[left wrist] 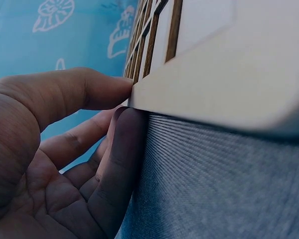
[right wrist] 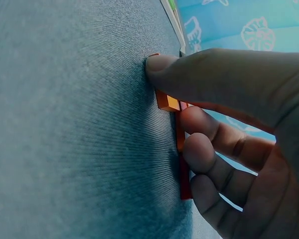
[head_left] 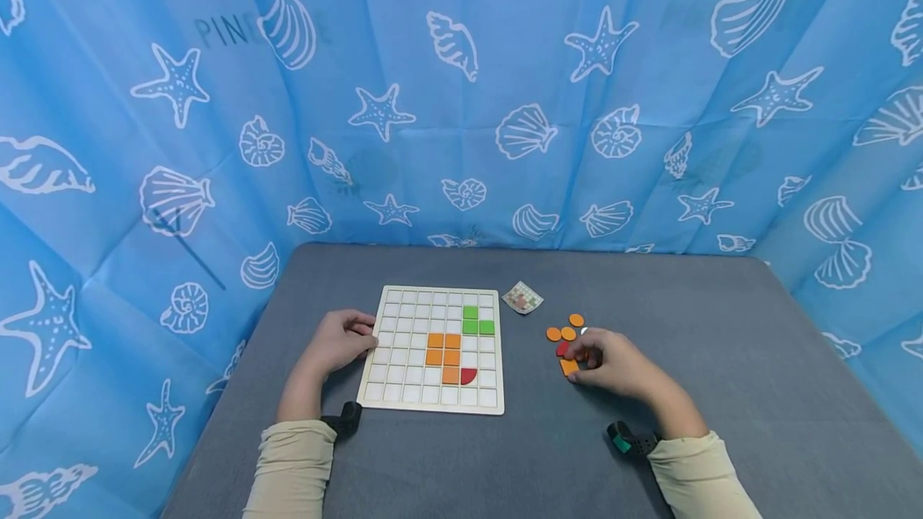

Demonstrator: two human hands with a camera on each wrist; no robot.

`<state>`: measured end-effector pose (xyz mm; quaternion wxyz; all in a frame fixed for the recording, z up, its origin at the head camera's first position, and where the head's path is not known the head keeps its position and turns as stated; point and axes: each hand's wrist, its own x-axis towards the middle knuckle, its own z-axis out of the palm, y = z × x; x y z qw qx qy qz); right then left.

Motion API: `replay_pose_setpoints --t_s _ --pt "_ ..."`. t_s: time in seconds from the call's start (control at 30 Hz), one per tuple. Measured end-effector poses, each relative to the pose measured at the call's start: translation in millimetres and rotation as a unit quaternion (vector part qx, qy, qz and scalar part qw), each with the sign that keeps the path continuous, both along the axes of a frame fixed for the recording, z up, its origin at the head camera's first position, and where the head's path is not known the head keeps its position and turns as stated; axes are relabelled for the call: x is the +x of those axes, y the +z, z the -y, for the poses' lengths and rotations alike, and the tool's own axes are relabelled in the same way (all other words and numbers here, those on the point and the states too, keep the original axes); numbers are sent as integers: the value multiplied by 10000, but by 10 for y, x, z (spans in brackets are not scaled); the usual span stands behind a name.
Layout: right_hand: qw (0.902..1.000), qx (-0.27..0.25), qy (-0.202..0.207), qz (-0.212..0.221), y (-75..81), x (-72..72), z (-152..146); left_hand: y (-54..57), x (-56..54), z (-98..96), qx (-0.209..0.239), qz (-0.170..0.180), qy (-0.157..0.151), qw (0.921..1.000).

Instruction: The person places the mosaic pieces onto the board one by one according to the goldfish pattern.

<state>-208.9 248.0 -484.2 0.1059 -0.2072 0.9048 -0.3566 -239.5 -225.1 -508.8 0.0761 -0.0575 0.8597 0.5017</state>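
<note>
My left hand (head_left: 337,343) pinches the left edge of a pale square grid board (head_left: 400,355), thumb on top and a finger against the underside in the left wrist view. Set in the board's cells are several orange square tiles (head_left: 451,357), a red quarter-round tile (head_left: 469,376) and green square tiles (head_left: 470,327). To the right of the board, my right hand (head_left: 613,363) holds an orange square tile (head_left: 569,368) between thumb and fingers, low at the tabletop. The right wrist view shows that tile's edge (right wrist: 168,103) under the thumb. A red tile (head_left: 562,349) lies just beyond, partly hidden by the fingers.
Several orange round tiles (head_left: 553,334) and a white piece (head_left: 584,331) lie beside the right hand. A small patterned card (head_left: 522,298) rests near the board's far right corner. Behind the grey tabletop (head_left: 548,455) hangs a blue shell-print curtain (head_left: 461,150).
</note>
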Motion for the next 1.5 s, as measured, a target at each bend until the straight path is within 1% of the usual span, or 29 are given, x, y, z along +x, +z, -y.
replay_pose_setpoints --t_s 0.4,0.67,1.03,1.3,1.5 --pt "10000 11 20 55 -25 -8 -5 3 17 5 29 4 -35 10000" --pt "9999 74 52 -101 -21 -6 -13 5 10 -9 38 -20 -15 10000" --pt "9999 -96 74 -98 13 4 5 -6 -16 -16 -6 -14 -9 10000" --pt "9991 -127 99 -379 28 13 120 -19 -26 -7 -37 -21 -50 10000" --pt "9981 -205 232 -538 40 -22 319 -29 -16 11 -20 -6 -56 10000"
